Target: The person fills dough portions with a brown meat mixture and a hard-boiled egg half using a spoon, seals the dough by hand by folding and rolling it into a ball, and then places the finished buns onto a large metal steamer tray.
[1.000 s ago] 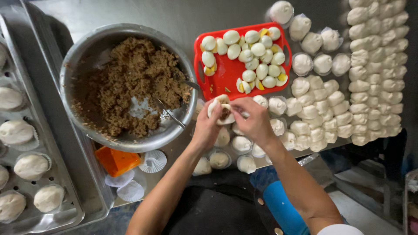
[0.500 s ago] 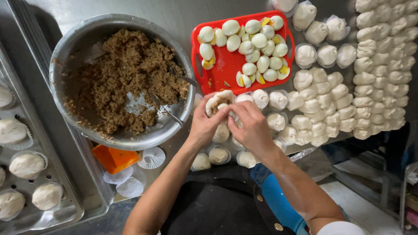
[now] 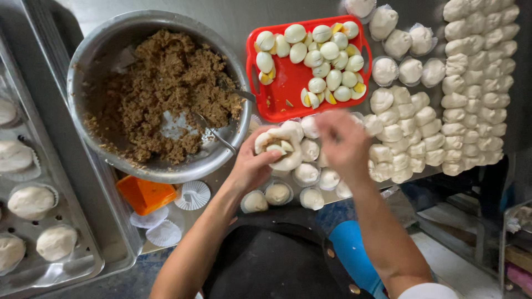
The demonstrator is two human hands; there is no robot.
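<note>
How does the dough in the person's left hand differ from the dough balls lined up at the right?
The dough in the left hand is flattened and cupped open, with filling and an egg piece showing inside; the dough balls at the right are closed, rounded lumps. The one is held off the table; the others rest on it in rows. Both are pale white dough.

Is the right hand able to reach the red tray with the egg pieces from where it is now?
Probably yes. The right hand looks empty, though blurred, and hovers just below the red tray; only a few dough balls lie between, low on the table. The left hand holds the filled dough off to the side.
</note>
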